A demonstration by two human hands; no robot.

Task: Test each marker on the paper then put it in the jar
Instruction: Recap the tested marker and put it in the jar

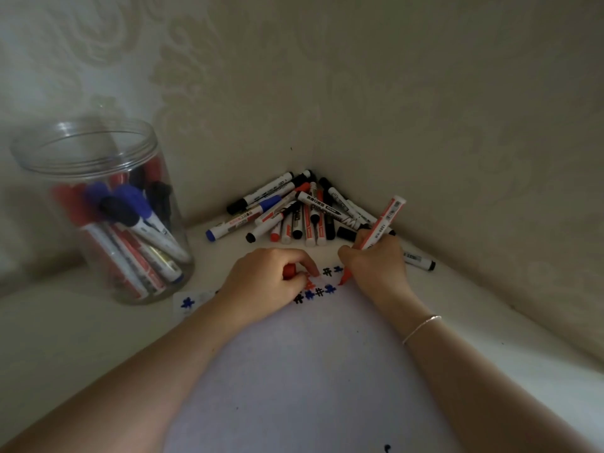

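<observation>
My right hand grips an uncapped red marker, tilted, with its red tip touching the white paper near its far edge. Blue, black and red test marks run along that edge. My left hand rests on the paper and holds the red cap in curled fingers. A clear plastic jar stands open at the left with several red, blue and black markers inside. A pile of capped markers lies in the corner beyond my hands.
Wallpapered walls meet in a corner just behind the pile. One black-capped marker lies alone to the right of my right hand. A small paper scrap with a blue mark lies beside the jar's base. The white tabletop extends left.
</observation>
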